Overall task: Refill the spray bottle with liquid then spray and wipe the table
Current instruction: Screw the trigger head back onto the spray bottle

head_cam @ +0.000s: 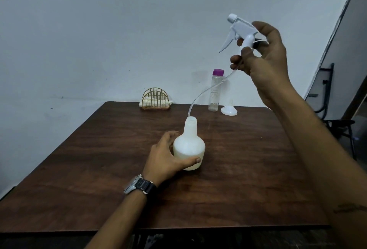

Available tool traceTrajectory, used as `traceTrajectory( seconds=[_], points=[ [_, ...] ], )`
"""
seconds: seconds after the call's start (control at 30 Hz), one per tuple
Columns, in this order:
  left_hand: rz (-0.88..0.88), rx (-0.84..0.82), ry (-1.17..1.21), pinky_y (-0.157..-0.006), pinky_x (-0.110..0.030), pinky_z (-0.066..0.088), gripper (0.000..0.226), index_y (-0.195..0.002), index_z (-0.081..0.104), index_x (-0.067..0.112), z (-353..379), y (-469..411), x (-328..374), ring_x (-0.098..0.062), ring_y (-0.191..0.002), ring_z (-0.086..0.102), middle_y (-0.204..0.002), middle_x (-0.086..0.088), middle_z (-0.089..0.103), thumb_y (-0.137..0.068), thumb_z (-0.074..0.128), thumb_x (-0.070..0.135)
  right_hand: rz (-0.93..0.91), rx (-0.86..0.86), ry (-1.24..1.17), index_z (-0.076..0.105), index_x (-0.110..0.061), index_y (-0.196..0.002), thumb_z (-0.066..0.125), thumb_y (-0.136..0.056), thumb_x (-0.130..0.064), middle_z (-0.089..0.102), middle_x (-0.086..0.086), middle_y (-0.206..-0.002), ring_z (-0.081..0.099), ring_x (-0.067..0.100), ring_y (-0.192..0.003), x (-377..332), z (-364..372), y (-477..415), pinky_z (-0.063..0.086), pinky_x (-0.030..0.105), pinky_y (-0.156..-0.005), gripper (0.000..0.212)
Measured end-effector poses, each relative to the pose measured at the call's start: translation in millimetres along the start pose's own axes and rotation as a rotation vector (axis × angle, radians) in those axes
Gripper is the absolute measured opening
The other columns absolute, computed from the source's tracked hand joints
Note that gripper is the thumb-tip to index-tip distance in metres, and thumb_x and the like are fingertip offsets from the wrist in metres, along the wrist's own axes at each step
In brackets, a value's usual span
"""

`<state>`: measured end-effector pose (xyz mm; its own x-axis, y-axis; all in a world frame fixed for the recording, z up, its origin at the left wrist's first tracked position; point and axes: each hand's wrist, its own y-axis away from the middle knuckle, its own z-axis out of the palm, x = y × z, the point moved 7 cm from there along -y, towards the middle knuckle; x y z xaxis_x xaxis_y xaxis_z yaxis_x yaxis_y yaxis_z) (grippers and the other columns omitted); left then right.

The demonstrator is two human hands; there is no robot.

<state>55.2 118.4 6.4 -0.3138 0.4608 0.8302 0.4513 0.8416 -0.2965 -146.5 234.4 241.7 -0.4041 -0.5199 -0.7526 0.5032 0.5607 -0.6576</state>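
Note:
A white spray bottle body stands upright on the dark wooden table, its neck uncapped. My left hand grips its lower part from the left. Raised high on the right, my right hand holds the white trigger spray head by its collar. The head's clear dip tube curves down, and its tip sits at the bottle's mouth. A clear plastic bottle with a purple cap stands at the table's far edge, almost drained. A white funnel lies upside down beside it.
A gold wire holder with folded white cloths sits at the table's far edge against the pale wall. A dark metal chair stands to the right of the table. A watch is on my left wrist.

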Motion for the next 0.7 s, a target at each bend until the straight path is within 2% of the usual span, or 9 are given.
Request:
traceTrajectory(
  seconds=[0.1,0.17,0.23,0.3,0.37,0.47,0.53,0.6,0.7],
  points=[
    [-0.003,0.007,0.001,-0.1,-0.032,0.057,0.105,-0.141,0.051,0.032,0.1,-0.1,-0.2,-0.008,-0.121,0.065,-0.136,0.012,0.067,-0.051,0.098,0.059,0.119,-0.167,0.061,0.046,-0.018,-0.137,0.051,-0.104,0.005,0.062,0.024,-0.123,0.073,0.023,-0.072,13.7,21.1,7.5,0.066,0.045,-0.078,0.041],
    [-0.008,0.01,0.013,-0.099,-0.029,0.056,0.105,-0.14,0.052,0.032,0.1,0.0,-0.5,-0.006,-0.118,0.065,-0.134,0.014,0.067,-0.05,0.099,0.058,0.198,-0.304,0.125,0.046,-0.014,-0.143,0.051,-0.102,0.01,0.062,0.022,-0.123,0.075,0.023,-0.072,33.2,42.6,21.8,0.066,0.04,-0.074,0.048],
    [-0.013,-0.001,0.012,-0.097,-0.028,0.055,0.105,-0.141,0.051,0.033,0.4,0.4,-0.5,-0.006,-0.115,0.063,-0.134,0.014,0.067,-0.051,0.098,0.058,0.233,-0.411,0.185,0.05,-0.013,-0.143,0.055,-0.1,0.009,0.065,0.017,-0.126,0.078,0.025,-0.086,53.0,61.5,37.9,0.065,0.037,-0.079,0.049],
    [-0.013,-0.006,0.007,-0.1,-0.032,0.056,0.107,-0.141,0.051,0.033,0.3,0.2,-0.7,-0.007,-0.118,0.064,-0.136,0.013,0.067,-0.049,0.097,0.062,0.19,-0.441,0.314,0.059,-0.016,-0.139,0.063,-0.096,0.003,0.07,0.008,-0.124,0.075,0.023,-0.105,66.3,70.0,46.5,0.061,0.041,-0.095,0.048],
    [-0.014,-0.007,0.005,-0.102,-0.036,0.057,0.109,-0.141,0.051,0.033,-0.6,-0.4,-1.2,-0.007,-0.119,0.065,-0.136,0.012,0.068,-0.047,0.095,0.065,0.18,-0.43,0.413,0.067,-0.02,-0.133,0.071,-0.09,-0.005,0.074,0.0,-0.117,0.072,0.016,-0.107,77.9,71.1,53.3,0.056,0.044,-0.102,0.046],
    [-0.007,-0.014,0.006,-0.102,-0.038,0.057,0.108,-0.141,0.051,0.032,-0.4,-1.6,0.0,-0.007,-0.118,0.066,-0.134,0.013,0.069,-0.048,0.096,0.063,0.228,-0.45,0.479,0.075,-0.028,-0.118,0.072,-0.078,-0.024,0.079,-0.007,-0.103,0.075,0.015,-0.101,94.7,67.8,67.0,0.058,0.049,-0.097,0.04],
    [-0.006,-0.011,0.002,-0.102,-0.038,0.057,0.107,-0.14,0.051,0.032,-0.4,-2.3,0.3,-0.009,-0.119,0.066,-0.135,0.012,0.069,-0.048,0.096,0.062,0.235,-0.46,0.517,0.078,-0.029,-0.11,0.07,-0.077,-0.026,0.079,-0.005,-0.096,0.075,0.018,-0.097,101.5,64.9,69.9,0.059,0.049,-0.093,0.033],
    [-0.007,-0.003,0.0,-0.102,-0.038,0.057,0.107,-0.14,0.051,0.033,-0.2,-2.3,-0.6,-0.009,-0.118,0.066,-0.135,0.012,0.069,-0.047,0.096,0.062,0.214,-0.469,0.562,0.077,-0.029,-0.111,0.071,-0.081,-0.022,0.079,-0.006,-0.096,0.073,0.017,-0.097,100.8,63.4,66.9,0.059,0.047,-0.093,0.032],
    [-0.01,0.0,-0.002,-0.101,-0.036,0.057,0.106,-0.139,0.052,0.034,0.4,-2.9,-1.8,-0.007,-0.117,0.066,-0.133,0.013,0.07,-0.047,0.096,0.063,0.192,-0.534,0.591,0.072,-0.035,-0.122,0.07,-0.081,-0.02,0.077,-0.012,-0.106,0.071,0.011,-0.104,98.6,67.8,63.9,0.057,0.046,-0.098,0.044]
  ],
)
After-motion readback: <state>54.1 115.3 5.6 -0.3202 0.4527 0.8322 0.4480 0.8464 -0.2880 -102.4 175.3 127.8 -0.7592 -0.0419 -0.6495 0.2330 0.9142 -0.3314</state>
